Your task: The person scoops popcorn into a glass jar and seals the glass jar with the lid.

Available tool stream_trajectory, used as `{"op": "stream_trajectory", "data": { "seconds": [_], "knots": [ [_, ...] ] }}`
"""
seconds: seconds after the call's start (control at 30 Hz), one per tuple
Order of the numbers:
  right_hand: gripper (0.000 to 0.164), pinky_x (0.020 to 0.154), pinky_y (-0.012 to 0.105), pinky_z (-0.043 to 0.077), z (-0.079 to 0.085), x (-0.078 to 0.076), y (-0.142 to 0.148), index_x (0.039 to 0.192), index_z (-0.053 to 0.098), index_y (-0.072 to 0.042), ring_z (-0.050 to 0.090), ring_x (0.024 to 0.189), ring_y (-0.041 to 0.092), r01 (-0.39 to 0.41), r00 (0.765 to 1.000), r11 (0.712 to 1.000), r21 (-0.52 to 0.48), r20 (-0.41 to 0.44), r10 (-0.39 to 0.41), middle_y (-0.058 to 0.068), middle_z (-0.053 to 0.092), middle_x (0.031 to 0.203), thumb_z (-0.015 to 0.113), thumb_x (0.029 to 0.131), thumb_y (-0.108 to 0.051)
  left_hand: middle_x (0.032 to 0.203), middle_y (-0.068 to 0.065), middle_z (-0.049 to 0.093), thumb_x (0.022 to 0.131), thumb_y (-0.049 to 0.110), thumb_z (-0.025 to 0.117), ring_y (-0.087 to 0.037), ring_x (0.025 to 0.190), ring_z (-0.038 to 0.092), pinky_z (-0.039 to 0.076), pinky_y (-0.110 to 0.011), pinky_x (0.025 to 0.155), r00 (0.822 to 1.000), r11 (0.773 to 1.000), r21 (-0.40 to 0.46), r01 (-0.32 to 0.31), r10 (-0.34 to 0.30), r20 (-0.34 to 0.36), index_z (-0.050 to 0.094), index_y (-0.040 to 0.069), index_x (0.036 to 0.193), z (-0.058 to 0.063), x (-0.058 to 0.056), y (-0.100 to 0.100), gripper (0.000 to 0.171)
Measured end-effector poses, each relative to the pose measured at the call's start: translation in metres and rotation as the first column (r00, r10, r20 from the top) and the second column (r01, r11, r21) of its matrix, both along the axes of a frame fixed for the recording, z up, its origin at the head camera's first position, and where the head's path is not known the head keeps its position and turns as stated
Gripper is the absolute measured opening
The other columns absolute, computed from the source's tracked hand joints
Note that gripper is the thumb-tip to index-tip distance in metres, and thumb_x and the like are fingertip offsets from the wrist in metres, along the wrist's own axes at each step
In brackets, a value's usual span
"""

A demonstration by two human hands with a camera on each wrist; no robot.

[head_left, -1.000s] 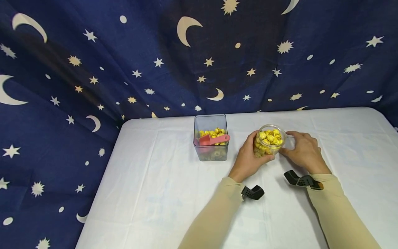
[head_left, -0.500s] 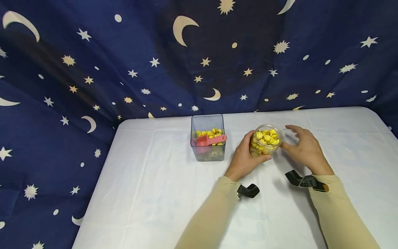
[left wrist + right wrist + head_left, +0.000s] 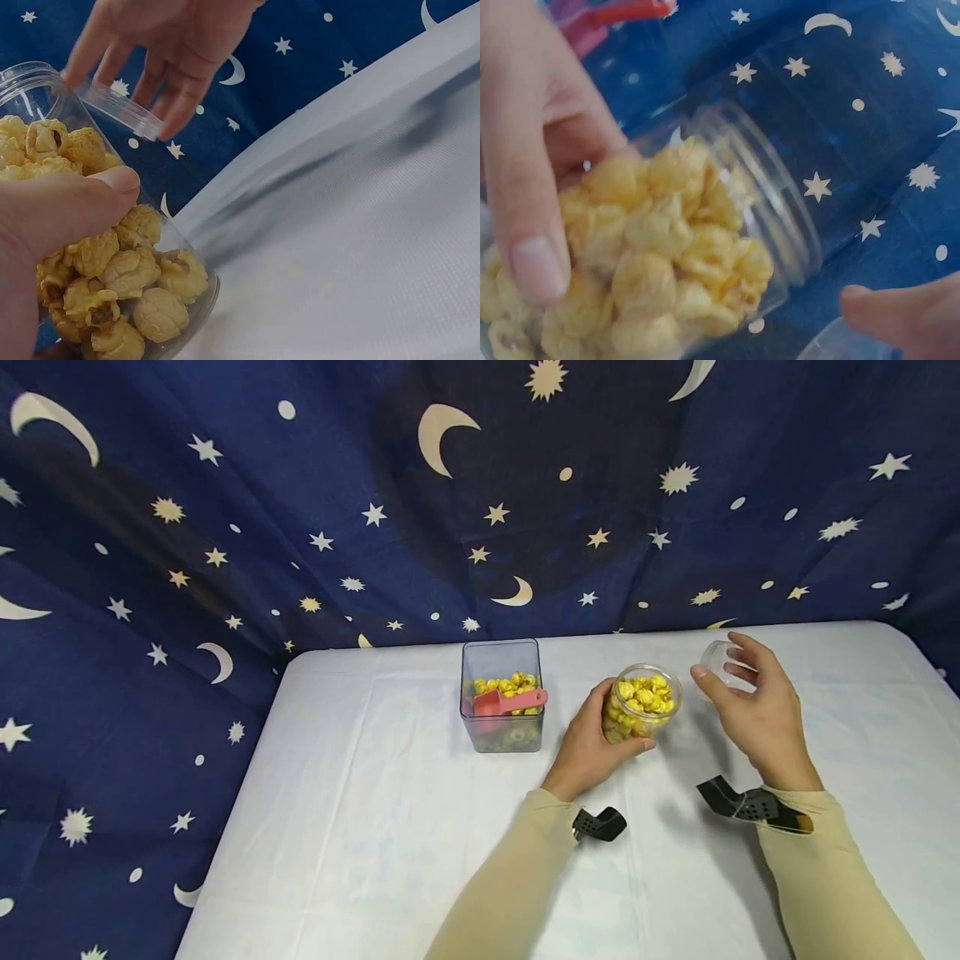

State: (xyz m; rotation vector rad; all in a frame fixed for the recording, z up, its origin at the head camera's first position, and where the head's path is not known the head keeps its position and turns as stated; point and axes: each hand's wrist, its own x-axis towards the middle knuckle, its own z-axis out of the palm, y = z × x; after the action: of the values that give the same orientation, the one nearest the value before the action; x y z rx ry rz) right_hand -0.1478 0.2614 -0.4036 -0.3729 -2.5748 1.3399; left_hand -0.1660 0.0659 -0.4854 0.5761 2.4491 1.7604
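My left hand (image 3: 595, 742) grips a clear round plastic jar (image 3: 784, 199) from its left side, thumb across the front. Yellow popcorn (image 3: 127, 274) fills the jar nearly to its open threaded mouth, and the left wrist view shows its side wall slanting. Up and to the right of the jar, my right hand (image 3: 768, 718) holds a clear round lid (image 3: 120, 111) between thumb and fingers. The lid is apart from the jar's rim, tilted and raised above the white cloth.
Left of the jar stands a grey see-through square bin (image 3: 501, 739) with popcorn inside. A pink scoop (image 3: 512, 702) lies in it, handle over the right rim. White cloth (image 3: 360, 827) covers the table; a dark blue curtain (image 3: 337, 468) with moons and stars hangs behind.
My right hand has moved up and away to the right from the jar's rim, taking the clear lid with it. The left hand still grips the jar in nearly the same spot.
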Motion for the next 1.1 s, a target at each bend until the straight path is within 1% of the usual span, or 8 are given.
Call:
{"op": "stream_trajectory", "data": {
  "seconds": [0.17, 0.37, 0.6, 0.7, 0.8, 0.87, 1.0, 1.1],
  "knots": [
    [0.067, 0.106, 0.028, 0.043, 0.005, 0.002, -0.005, 0.158, 0.031, -0.027, 0.044, 0.136, 0.024, 0.062, 0.996, 0.994, -0.089, -0.058, -0.068, 0.014, 0.039, 0.155, 0.063, 0.099, -0.032, 0.145, 0.014, 0.048, 0.082, 0.035, 0.085, -0.001, 0.131, 0.043, 0.035, -0.03, 0.112, 1.0, 1.0, -0.003, 0.0, 0.0, 0.023, 0.036, 0.03, 0.152, 0.0, 0.001, -0.001, 0.085],
    [0.063, 0.1, 0.018, 0.044, 0.01, 0.006, -0.01, 0.156, 0.035, -0.025, 0.048, 0.131, 0.015, 0.062, 0.99, 0.988, -0.144, -0.117, -0.079, 0.013, 0.041, 0.151, 0.064, 0.1, -0.026, 0.145, 0.015, 0.048, 0.082, 0.037, 0.085, -0.001, 0.131, 0.043, 0.036, -0.031, 0.112, 0.999, 1.0, -0.008, -0.002, 0.002, 0.036, 0.036, 0.032, 0.152, 0.0, 0.001, -0.001, 0.085],
    [0.056, 0.086, 0.012, 0.05, 0.017, 0.009, -0.018, 0.151, 0.044, -0.018, 0.053, 0.122, 0.015, 0.027, 0.964, 0.962, -0.271, -0.246, -0.096, 0.001, 0.046, 0.137, 0.064, 0.099, -0.011, 0.145, 0.013, 0.049, 0.082, 0.035, 0.086, -0.001, 0.131, 0.044, 0.036, -0.029, 0.112, 1.0, 1.0, -0.022, -0.004, 0.004, 0.02, 0.037, 0.03, 0.151, 0.001, 0.0, -0.001, 0.085],
    [0.054, 0.084, 0.012, 0.051, 0.018, 0.011, -0.022, 0.147, 0.048, -0.014, 0.055, 0.12, 0.018, -0.046, 0.94, 0.912, -0.408, -0.326, -0.099, 0.004, 0.046, 0.134, 0.065, 0.096, -0.002, 0.145, 0.013, 0.049, 0.082, 0.035, 0.085, -0.001, 0.131, 0.044, 0.035, -0.029, 0.112, 1.0, 1.0, -0.024, 0.0, 0.001, 0.014, 0.037, 0.03, 0.151, 0.001, 0.0, 0.0, 0.085],
    [0.053, 0.087, 0.014, 0.051, 0.019, 0.013, -0.026, 0.141, 0.052, -0.008, 0.056, 0.119, 0.022, -0.146, 0.908, 0.83, -0.538, -0.407, -0.104, 0.01, 0.049, 0.133, 0.066, 0.092, 0.007, 0.145, 0.013, 0.049, 0.082, 0.035, 0.085, -0.001, 0.131, 0.044, 0.035, -0.028, 0.112, 1.0, 1.0, -0.026, 0.002, -0.001, 0.018, 0.037, 0.03, 0.151, 0.001, 0.0, 0.0, 0.085],
    [0.052, 0.09, 0.016, 0.05, 0.018, 0.014, -0.029, 0.139, 0.053, -0.004, 0.056, 0.119, 0.024, -0.222, 0.886, 0.779, -0.587, -0.455, -0.09, 0.014, 0.05, 0.134, 0.065, 0.091, 0.011, 0.145, 0.013, 0.049, 0.082, 0.035, 0.085, 0.0, 0.131, 0.044, 0.035, -0.028, 0.112, 1.0, 1.0, -0.027, 0.005, -0.004, 0.021, 0.036, 0.03, 0.152, 0.001, 0.0, 0.0, 0.085],
    [0.05, 0.095, 0.018, 0.048, 0.017, 0.015, -0.034, 0.137, 0.049, 0.0, 0.055, 0.122, 0.025, -0.324, 0.864, 0.734, -0.597, -0.502, -0.027, 0.017, 0.05, 0.137, 0.062, 0.091, 0.015, 0.143, 0.013, 0.05, 0.082, 0.033, 0.086, 0.0, 0.128, 0.046, 0.037, -0.028, 0.11, 1.0, 1.0, -0.017, 0.007, -0.007, 0.015, 0.037, 0.029, 0.151, 0.002, 0.0, 0.0, 0.084],
    [0.05, 0.096, 0.019, 0.047, 0.016, 0.015, -0.036, 0.138, 0.047, 0.001, 0.055, 0.122, 0.025, -0.371, 0.855, 0.718, -0.588, -0.519, 0.017, 0.019, 0.051, 0.138, 0.061, 0.092, 0.014, 0.141, 0.014, 0.051, 0.082, 0.033, 0.086, 0.0, 0.126, 0.047, 0.038, -0.028, 0.109, 1.0, 1.0, -0.011, 0.007, -0.007, 0.014, 0.038, 0.03, 0.15, 0.002, -0.001, 0.0, 0.084]
  ]
}}
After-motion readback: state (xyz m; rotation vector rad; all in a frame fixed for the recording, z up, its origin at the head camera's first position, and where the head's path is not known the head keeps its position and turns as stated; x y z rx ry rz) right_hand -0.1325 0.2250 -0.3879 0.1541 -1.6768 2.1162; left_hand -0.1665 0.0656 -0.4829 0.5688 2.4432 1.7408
